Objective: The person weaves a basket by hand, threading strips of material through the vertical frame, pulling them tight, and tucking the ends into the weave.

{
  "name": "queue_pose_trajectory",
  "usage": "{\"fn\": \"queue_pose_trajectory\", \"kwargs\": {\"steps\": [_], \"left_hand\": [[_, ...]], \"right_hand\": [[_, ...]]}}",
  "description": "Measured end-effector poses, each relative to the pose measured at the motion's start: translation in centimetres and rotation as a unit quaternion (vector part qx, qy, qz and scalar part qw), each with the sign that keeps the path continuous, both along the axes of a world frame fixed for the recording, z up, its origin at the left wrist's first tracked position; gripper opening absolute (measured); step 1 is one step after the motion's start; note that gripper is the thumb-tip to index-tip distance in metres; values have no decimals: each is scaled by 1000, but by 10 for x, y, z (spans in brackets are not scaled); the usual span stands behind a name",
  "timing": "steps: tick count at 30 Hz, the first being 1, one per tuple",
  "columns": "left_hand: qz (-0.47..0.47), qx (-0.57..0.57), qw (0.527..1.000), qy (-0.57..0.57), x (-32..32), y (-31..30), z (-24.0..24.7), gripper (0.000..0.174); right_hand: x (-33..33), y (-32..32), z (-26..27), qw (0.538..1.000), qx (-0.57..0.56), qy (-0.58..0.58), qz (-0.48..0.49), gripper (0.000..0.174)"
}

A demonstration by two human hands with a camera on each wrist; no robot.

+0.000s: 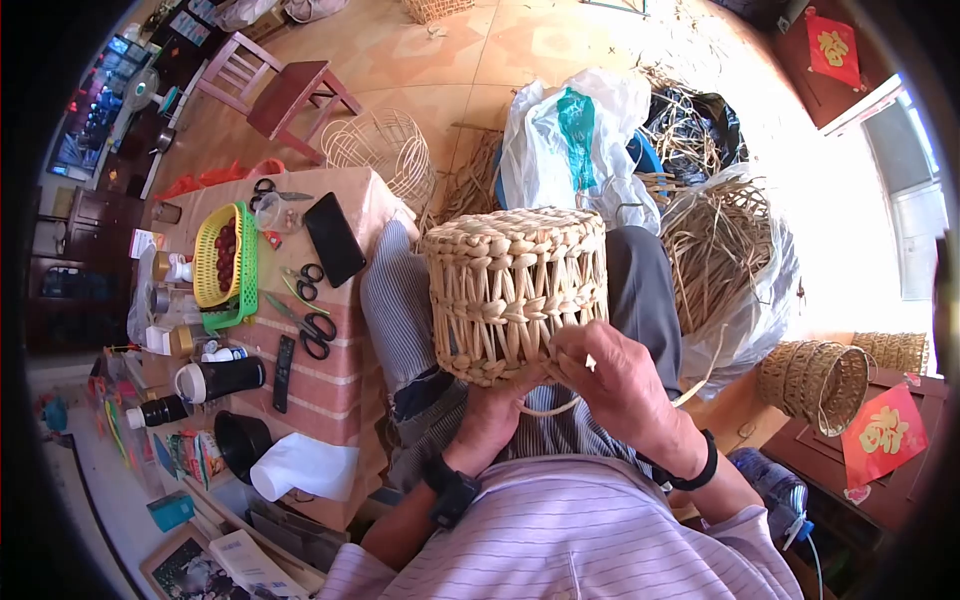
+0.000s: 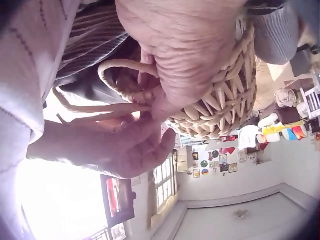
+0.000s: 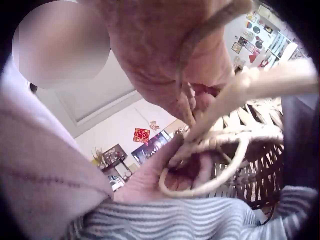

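Observation:
A pale woven straw basket (image 1: 515, 290) lies bottom-up on my lap. My left hand (image 1: 492, 402) grips its near rim from below, fingers curled inside the rim. My right hand (image 1: 578, 362) pinches a flat straw strand (image 1: 550, 409) that loops out below the rim. In the left wrist view the left hand (image 2: 185, 55) covers the basket (image 2: 227, 100), with the loop (image 2: 115, 65) and the right hand (image 2: 137, 145) beside it. The right wrist view has the right hand (image 3: 165, 70) holding the strand (image 3: 210, 30) above the left palm (image 3: 150, 177) and the rim (image 3: 250, 137).
To my left, a cloth-covered table (image 1: 345, 395) carries a phone (image 1: 334, 238), scissors (image 1: 306, 326), a green-and-yellow fruit basket (image 1: 225, 262) and several bottles. A wire frame (image 1: 380, 145), a red stool (image 1: 290, 95), bagged straw (image 1: 725, 250) and another woven basket (image 1: 815, 380) surround my knees.

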State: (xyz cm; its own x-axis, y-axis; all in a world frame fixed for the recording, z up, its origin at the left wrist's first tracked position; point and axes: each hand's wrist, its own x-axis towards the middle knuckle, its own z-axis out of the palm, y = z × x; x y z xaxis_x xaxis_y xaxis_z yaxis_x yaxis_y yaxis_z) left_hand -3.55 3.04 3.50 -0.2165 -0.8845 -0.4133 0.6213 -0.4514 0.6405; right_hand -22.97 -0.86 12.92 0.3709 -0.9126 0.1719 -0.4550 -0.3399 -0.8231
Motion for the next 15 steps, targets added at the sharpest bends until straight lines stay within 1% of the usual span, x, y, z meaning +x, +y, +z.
{"fn": "queue_pose_trajectory", "kwargs": {"steps": [1, 4, 5, 6, 8, 9, 11, 12, 13, 15], "left_hand": [[-1, 2, 1000, 0, 1, -1, -1, 55], [6, 21, 1000, 23, 9, 4, -16, 56], [10, 29, 999, 33, 13, 6, -23, 56], [20, 28, 999, 39, 15, 5, -20, 57], [38, 29, 998, 51, 20, 4, -12, 58], [42, 29, 998, 44, 21, 5, -11, 59], [56, 29, 997, 33, 20, 6, -12, 60], [48, 29, 998, 34, 22, 8, -16, 63], [40, 28, 998, 35, 27, 9, -22, 65], [35, 20, 999, 26, 27, 4, -20, 68]], "right_hand": [[0, 5, -2, 1000, -1, 29, -6, 29], [2, 6, -11, 999, -37, -12, 13, 30], [5, 10, -15, 999, 37, -35, 2, 26], [9, 12, -13, 992, 96, -76, -1, 25], [17, 15, -6, 964, 215, -158, -8, 22], [14, 13, -2, 951, 280, -132, -3, 17], [9, 8, -2, 981, 167, -89, 35, 15], [7, 6, -2, 990, 111, -65, 55, 14], [8, 0, -5, 992, 26, -95, 81, 12], [10, 1, 2, 964, 186, -180, 67, 13]]}}
